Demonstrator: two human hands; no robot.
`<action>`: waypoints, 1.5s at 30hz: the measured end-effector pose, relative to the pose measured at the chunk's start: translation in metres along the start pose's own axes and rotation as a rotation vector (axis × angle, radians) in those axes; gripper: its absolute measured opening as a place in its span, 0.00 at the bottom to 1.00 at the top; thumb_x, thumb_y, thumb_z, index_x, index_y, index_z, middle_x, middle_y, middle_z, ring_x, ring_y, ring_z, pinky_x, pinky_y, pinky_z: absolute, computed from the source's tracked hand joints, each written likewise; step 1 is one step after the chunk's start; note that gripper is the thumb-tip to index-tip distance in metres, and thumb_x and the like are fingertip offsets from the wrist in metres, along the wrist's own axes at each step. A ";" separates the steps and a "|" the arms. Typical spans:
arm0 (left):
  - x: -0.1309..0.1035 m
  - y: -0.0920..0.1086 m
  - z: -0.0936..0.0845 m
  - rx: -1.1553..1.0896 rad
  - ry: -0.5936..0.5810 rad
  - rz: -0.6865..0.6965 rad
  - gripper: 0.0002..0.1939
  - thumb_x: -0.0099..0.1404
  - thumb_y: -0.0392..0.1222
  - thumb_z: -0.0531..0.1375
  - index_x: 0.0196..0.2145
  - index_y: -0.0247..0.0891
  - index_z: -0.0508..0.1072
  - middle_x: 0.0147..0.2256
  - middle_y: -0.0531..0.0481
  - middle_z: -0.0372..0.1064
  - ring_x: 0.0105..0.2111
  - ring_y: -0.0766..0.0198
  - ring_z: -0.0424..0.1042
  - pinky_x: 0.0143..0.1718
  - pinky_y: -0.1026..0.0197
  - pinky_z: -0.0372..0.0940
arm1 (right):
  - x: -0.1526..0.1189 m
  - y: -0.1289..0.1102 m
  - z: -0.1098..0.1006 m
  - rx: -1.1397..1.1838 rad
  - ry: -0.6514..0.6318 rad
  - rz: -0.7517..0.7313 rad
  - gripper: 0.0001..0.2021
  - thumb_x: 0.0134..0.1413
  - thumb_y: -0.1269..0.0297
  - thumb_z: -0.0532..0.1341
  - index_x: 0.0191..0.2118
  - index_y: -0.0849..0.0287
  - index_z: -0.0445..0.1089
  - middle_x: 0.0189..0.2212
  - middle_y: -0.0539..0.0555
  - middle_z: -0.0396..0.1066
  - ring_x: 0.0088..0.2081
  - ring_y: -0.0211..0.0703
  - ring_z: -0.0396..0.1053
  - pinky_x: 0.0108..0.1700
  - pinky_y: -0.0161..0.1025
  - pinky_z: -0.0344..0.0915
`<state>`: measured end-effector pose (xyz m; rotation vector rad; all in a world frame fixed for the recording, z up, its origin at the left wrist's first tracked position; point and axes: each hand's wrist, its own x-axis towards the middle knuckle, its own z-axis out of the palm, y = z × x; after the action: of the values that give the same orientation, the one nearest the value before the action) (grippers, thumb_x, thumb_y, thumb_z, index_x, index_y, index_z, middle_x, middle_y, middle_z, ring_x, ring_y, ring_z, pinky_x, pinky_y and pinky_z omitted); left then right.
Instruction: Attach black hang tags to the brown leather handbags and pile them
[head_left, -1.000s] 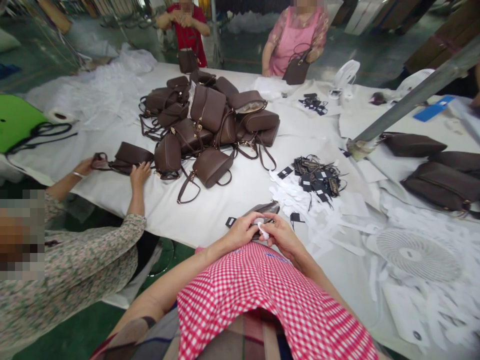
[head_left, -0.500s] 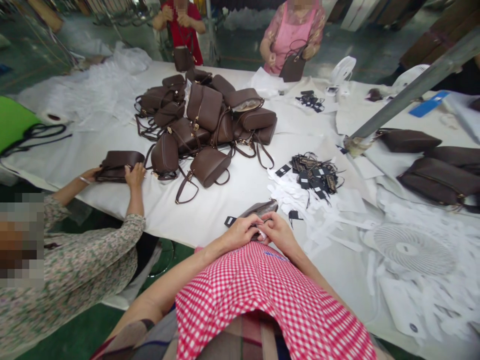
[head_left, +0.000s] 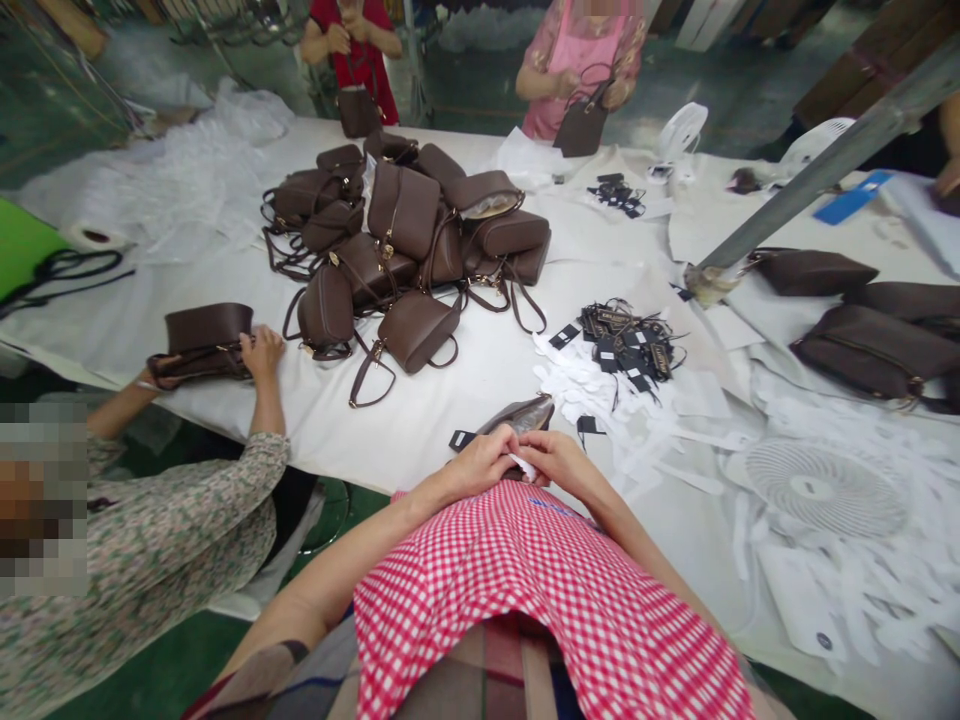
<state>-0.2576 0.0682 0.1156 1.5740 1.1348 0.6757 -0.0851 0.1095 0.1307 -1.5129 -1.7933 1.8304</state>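
Close to my body at the table's near edge, my left hand (head_left: 486, 462) and my right hand (head_left: 551, 457) meet with their fingers pinched. A small white strip (head_left: 523, 466) shows between them, and both hands seem to grip it. Just beyond my fingers lies a brown handbag (head_left: 517, 415) with a shiny grey inside, partly hidden by my hands. One black tag (head_left: 461, 440) rests at its left and another black tag (head_left: 589, 426) at its right.
A heap of brown handbags (head_left: 409, 215) covers the table's middle. Black tags (head_left: 626, 340) lie on white paper strips (head_left: 577, 385) to the right. A white fan (head_left: 817, 490) and a slanted metal pole (head_left: 795, 185) stand right. At left, a co-worker's hand (head_left: 262, 352) touches a handbag (head_left: 208, 330).
My hands have shifted slightly, and more of the white strip shows between them. The co-worker at left has turned the handbag, whose flap now stands up.
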 end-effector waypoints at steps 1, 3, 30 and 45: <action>0.000 0.000 0.000 -0.015 -0.005 -0.008 0.03 0.65 0.38 0.54 0.36 0.39 0.61 0.28 0.56 0.67 0.30 0.66 0.67 0.34 0.64 0.59 | 0.000 -0.001 -0.002 -0.118 0.040 -0.069 0.11 0.53 0.57 0.59 0.33 0.57 0.75 0.21 0.48 0.69 0.22 0.38 0.66 0.24 0.34 0.63; 0.000 0.000 0.000 -0.055 -0.009 -0.022 0.04 0.66 0.40 0.54 0.36 0.39 0.60 0.28 0.56 0.67 0.29 0.66 0.67 0.33 0.64 0.59 | 0.001 -0.001 -0.004 -0.329 0.120 -0.235 0.08 0.53 0.60 0.59 0.29 0.56 0.73 0.23 0.49 0.69 0.27 0.39 0.65 0.29 0.35 0.61; 0.005 0.000 -0.024 0.072 -0.182 0.157 0.21 0.63 0.44 0.60 0.54 0.40 0.69 0.49 0.46 0.71 0.47 0.58 0.70 0.50 0.59 0.61 | 0.051 -0.027 -0.022 -0.032 0.242 -0.308 0.09 0.51 0.58 0.57 0.30 0.57 0.70 0.17 0.45 0.64 0.22 0.35 0.62 0.27 0.33 0.60; 0.029 0.003 -0.075 0.198 -0.120 0.043 0.25 0.58 0.40 0.62 0.53 0.40 0.64 0.35 0.53 0.71 0.35 0.62 0.69 0.41 0.62 0.62 | 0.029 -0.046 -0.032 -0.785 0.090 -0.407 0.26 0.47 0.61 0.65 0.53 0.58 0.62 0.45 0.61 0.71 0.40 0.50 0.71 0.39 0.40 0.64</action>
<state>-0.3099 0.1256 0.1375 1.7860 1.1071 0.5012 -0.0989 0.1631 0.1605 -1.2258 -2.6871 0.8848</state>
